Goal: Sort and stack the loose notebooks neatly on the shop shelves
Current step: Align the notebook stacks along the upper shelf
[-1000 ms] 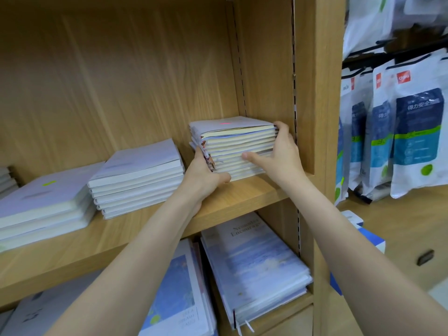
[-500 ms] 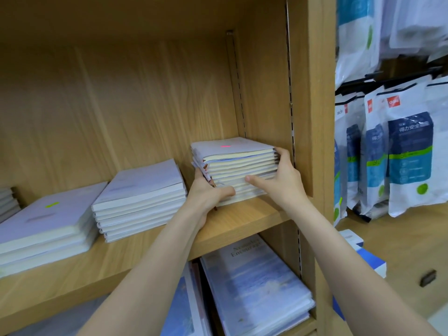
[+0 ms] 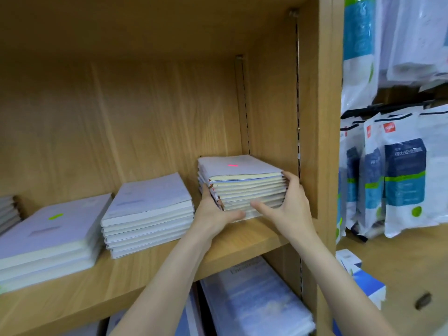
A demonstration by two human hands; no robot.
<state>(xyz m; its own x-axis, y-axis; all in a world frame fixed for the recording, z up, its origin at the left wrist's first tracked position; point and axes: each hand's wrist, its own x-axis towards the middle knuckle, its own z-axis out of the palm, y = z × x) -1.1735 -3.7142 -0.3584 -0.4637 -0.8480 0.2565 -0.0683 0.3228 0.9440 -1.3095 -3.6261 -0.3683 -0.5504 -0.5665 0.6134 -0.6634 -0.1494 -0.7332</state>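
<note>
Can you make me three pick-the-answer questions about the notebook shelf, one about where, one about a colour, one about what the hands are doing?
1. Where on the shelf is the pile between the hands?
A. left end
B. middle
C. right end, by the side wall

2. What colour is the little mark on top of that pile?
A. pink
B. blue
C. black

3. What are the left hand and right hand doing?
A. hanging loose
B. holding the pile from both sides
C. lifting one notebook high

Answers:
1 C, the pile sits next to the shelf's right wall.
2 A, a small pink mark shows on the top cover.
3 B, each hand is against one side of the pile, thumbs at the front.
</note>
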